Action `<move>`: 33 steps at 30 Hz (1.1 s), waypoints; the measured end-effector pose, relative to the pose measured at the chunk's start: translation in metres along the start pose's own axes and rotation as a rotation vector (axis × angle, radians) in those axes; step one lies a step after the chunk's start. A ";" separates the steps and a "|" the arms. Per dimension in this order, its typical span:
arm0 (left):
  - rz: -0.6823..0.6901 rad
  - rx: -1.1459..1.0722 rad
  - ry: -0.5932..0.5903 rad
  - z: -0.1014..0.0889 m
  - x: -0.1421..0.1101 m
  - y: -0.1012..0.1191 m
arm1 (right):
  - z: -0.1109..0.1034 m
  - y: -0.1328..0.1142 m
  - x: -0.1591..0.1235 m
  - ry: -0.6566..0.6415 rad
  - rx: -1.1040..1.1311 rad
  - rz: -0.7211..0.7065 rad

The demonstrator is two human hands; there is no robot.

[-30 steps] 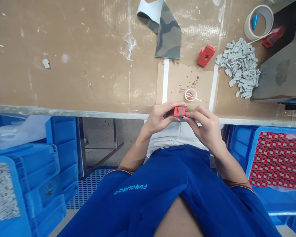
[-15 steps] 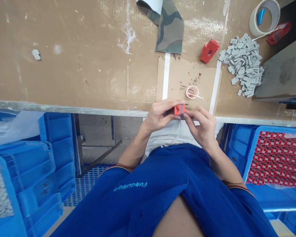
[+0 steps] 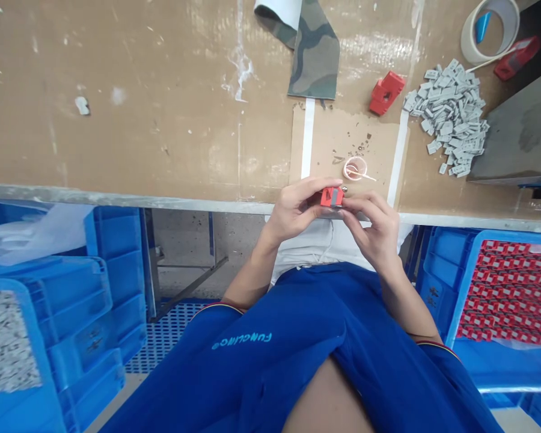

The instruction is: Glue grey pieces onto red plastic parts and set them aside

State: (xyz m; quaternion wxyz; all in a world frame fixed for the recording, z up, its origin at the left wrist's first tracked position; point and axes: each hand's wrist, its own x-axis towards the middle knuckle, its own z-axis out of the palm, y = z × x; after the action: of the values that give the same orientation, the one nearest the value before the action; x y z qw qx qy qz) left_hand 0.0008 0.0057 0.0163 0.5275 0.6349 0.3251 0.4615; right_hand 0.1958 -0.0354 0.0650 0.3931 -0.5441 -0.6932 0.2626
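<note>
A small red plastic block with a grey strip (image 3: 332, 196) is held at the table's front edge. My left hand (image 3: 294, 207) is closed around its left side, thumb below and fingers above. From the right, my right hand (image 3: 375, 225) pinches the block's other side between thumb and fingertips. Whether a smaller part sits under those fingertips is hidden. Just beyond the block lies a tiny shiny metal piece (image 3: 344, 189). A small cup (image 3: 355, 168) with a thin stick in it stands on the cardboard sheet (image 3: 329, 135), near dark crumbs.
Another red block (image 3: 386, 93) lies beside a heap of small grey plastic pieces (image 3: 455, 117). Behind are a tape roll (image 3: 467, 48), a further red part (image 3: 517, 58) and a camouflage strip (image 3: 315, 57). Blue crates (image 3: 466, 288) flank me, the right one holding rows of red parts.
The red block has turned slightly between my hands, and my right fingers have shifted a little on its side. The whole view has slid slightly as my head moved.
</note>
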 end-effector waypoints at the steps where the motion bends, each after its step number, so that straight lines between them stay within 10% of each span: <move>1: 0.000 -0.004 -0.008 0.000 0.000 0.000 | -0.004 0.001 0.002 -0.049 0.023 -0.001; 9: -0.095 -0.181 -0.076 -0.003 -0.002 -0.003 | -0.023 0.001 0.022 -0.330 0.108 0.089; 33: -0.081 -0.174 -0.019 -0.002 0.000 0.004 | 0.011 -0.002 -0.004 -0.042 0.101 0.033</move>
State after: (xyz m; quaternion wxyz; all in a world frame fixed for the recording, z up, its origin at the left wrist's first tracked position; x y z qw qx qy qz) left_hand -0.0012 0.0055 0.0198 0.6021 0.5772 0.3042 0.4601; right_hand 0.1856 -0.0391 0.0597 0.4012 -0.5292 -0.6781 0.3148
